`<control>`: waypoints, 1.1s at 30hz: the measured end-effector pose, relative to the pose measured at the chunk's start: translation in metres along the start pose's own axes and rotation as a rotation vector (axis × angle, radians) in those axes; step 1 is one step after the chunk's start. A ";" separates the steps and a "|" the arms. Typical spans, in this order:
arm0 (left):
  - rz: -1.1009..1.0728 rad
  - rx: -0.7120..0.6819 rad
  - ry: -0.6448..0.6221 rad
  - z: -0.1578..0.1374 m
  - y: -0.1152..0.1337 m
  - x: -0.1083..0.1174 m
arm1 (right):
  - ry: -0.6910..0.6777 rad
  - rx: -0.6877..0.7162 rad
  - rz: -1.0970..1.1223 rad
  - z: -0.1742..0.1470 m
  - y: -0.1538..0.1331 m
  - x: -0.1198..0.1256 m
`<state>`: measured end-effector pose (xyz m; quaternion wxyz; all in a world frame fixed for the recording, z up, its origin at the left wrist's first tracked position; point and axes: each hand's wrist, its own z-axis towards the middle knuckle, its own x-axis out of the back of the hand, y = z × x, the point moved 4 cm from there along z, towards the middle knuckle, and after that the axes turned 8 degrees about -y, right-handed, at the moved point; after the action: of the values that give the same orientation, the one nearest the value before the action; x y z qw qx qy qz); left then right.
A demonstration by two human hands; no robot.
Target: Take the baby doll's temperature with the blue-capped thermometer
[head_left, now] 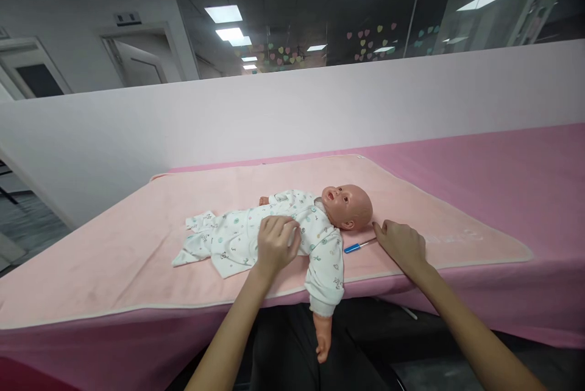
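Observation:
A baby doll [348,205] in a white printed outfit [242,231] lies on its back, head to the right, legs of the outfit to the left. Its near arm [322,330] hangs over the table edge. My left hand [276,243] is over the doll's middle, fingers curled inward against the clothing; what they may hold is hidden. By the doll's head, my right hand [403,246] is closed above the blanket. A slim pen-like stick with a blue end [353,248] lies beside the doll's shoulder. Its thin grey end reaches my right hand, but I cannot tell whether it is gripped.
Under the doll is a peach blanket [114,257] with a pale border, spread on a pink table cover [493,178]. A low white wall [292,114] runs behind the table, with glass above it. My dark-clothed lap [287,348] is below the front edge.

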<state>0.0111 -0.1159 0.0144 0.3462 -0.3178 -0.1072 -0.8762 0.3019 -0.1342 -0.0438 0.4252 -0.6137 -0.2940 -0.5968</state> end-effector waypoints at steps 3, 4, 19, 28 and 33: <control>-0.054 0.047 -0.072 0.025 0.015 -0.021 | 0.110 -0.046 0.075 -0.014 -0.009 0.014; -0.070 0.116 -0.056 0.031 0.016 -0.028 | 0.166 -0.039 0.149 -0.022 -0.018 0.021; -0.094 0.208 0.005 0.029 0.011 -0.060 | 0.494 0.478 1.121 -0.029 -0.160 0.008; -0.107 0.266 0.052 0.024 0.012 -0.058 | 0.375 0.528 1.158 -0.033 -0.157 0.011; -0.079 0.323 0.139 0.023 0.011 -0.053 | 0.309 0.505 1.177 -0.029 -0.155 0.006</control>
<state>0.0596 -0.0863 -0.0020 0.3645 -0.1919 -0.2350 -0.8804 0.1538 -0.0885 -0.0136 0.8489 -0.4604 0.0242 -0.2584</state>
